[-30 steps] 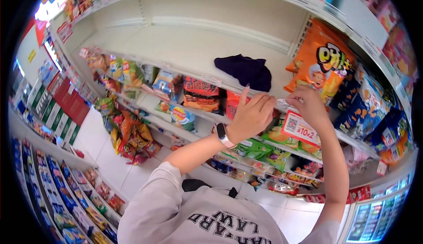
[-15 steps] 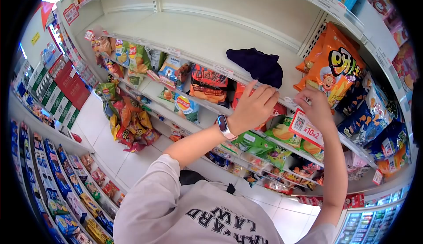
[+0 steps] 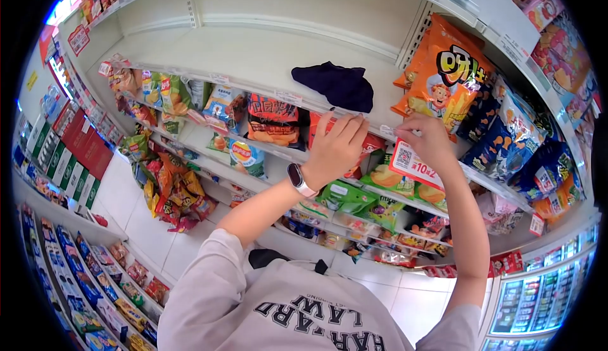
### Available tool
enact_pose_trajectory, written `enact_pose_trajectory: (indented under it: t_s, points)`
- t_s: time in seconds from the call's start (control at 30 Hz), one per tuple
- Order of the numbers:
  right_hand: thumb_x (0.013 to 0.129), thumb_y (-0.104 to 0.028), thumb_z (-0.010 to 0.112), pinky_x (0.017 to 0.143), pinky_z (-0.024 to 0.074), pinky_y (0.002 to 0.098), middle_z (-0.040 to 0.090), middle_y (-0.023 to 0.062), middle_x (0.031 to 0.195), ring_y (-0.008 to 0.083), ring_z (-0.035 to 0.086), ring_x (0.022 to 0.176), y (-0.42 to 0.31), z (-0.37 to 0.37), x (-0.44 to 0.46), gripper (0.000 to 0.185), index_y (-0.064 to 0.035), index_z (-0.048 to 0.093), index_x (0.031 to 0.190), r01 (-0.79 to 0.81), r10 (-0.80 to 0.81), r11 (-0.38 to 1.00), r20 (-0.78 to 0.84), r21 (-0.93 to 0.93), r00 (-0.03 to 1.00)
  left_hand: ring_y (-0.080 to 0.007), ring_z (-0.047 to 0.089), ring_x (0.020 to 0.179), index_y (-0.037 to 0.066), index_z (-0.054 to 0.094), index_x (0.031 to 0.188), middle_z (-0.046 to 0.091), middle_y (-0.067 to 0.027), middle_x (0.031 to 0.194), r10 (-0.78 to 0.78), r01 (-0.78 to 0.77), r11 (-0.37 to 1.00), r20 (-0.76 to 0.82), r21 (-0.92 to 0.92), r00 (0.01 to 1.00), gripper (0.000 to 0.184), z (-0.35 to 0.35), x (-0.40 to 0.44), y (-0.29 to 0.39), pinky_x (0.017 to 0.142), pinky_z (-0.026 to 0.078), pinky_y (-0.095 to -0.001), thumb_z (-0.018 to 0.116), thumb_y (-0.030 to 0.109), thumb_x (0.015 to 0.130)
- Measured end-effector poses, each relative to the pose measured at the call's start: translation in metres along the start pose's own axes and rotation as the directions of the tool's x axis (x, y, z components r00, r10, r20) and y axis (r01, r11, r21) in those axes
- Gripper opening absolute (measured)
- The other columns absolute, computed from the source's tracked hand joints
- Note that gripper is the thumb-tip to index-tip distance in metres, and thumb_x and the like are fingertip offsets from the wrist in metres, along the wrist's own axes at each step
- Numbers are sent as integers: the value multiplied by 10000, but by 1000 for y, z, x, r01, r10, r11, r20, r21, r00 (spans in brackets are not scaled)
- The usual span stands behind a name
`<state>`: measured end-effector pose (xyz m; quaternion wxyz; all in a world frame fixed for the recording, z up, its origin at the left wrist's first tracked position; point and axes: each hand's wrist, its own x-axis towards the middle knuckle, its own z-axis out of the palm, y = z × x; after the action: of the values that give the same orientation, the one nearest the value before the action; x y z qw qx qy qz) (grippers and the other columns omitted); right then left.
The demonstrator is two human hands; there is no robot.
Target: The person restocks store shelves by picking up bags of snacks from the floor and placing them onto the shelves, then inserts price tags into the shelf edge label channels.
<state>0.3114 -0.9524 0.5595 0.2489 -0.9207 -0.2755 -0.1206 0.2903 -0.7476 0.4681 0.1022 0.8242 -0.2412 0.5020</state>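
My left hand, with a smart watch on its wrist, lies with fingers spread at the front edge of the upper shelf. Just behind its fingertips is a crumpled dark purple cloth on the shelf. My right hand pinches the top of a red and white price tag at the same shelf edge. The tag hangs below the fingers, its right part behind the hand. Large orange snack bags stand upright behind my right hand.
Blue snack bags fill the right end of the shelf. Lower shelves hold chip bags, among them a green one. A pile of snack bags lies at the left on the tiled floor. Another stocked rack stands at the lower left.
The view has shifted, so the shelf sits further left in the frame. Both hands stay at the shelf edge, the right still at the tag. The cloth lies in the same place.
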Motion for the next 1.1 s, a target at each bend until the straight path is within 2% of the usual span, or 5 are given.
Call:
enact_pose_trajectory:
  t_s: [0.23,0.37,0.5,1.0,1.1]
  points:
    - [783,-88,670,699,456,309,628,106,828,245,609,770,10,6,-2,134,20,679,862,24,-23,999,-47,38,999,-198,537,1028,1,602,1044,586,-88,1076,190,-204,953,80,225,978,353,-10,9,-1,956,360,-402,561,170,737]
    - [786,-118,669,707,455,323,599,109,824,273,590,796,8,5,-8,141,4,682,856,57,-59,998,-41,-41,997,-244,558,993,-35,615,971,603,-120,1015,515,-566,759,234,322,824,335,-14,22,-22,937,407,-368,533,190,737]
    - [768,-50,670,721,445,330,584,102,807,270,569,798,1,17,-7,113,7,685,864,211,-222,975,-193,-74,956,-275,571,991,-61,615,977,613,-141,1028,621,-673,658,264,337,739,366,-10,23,-33,925,421,-378,534,204,738]
    - [772,-36,674,618,432,285,604,81,754,202,578,689,6,16,-5,88,21,685,838,-23,43,987,-120,159,992,-288,564,1017,-67,626,1009,613,-158,1068,597,-667,661,298,343,745,401,-11,22,-28,924,415,-382,527,220,748]
    - [766,-32,680,607,434,289,611,82,758,207,577,670,11,20,-2,77,24,681,819,72,-41,983,-177,170,983,-290,564,1014,-69,625,1008,612,-160,1066,595,-661,666,290,345,750,401,-12,22,-29,919,417,-380,528,218,746]
